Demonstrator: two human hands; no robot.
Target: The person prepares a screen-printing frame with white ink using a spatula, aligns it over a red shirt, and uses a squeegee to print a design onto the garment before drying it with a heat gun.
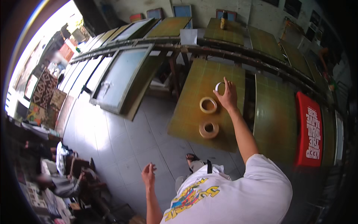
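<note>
My right hand (228,95) grips a narrow white tape roll (217,88) between thumb and fingers, over an olive-green board (186,93) on a rack. On that board, below my hand, lie a tan tape roll (208,99) and a wider brownish tape roll (201,130). My left hand (148,173) hangs low over the tiled floor, its fingers loosely bent and apart, with nothing visible in them.
Boards fill the racks (194,49); a framed screen (123,78) leans left, a red printed item (302,128) sits right, and a bottle (223,22) stands behind. A seated person (65,184) is among clutter at lower left. A bright opening is at upper left.
</note>
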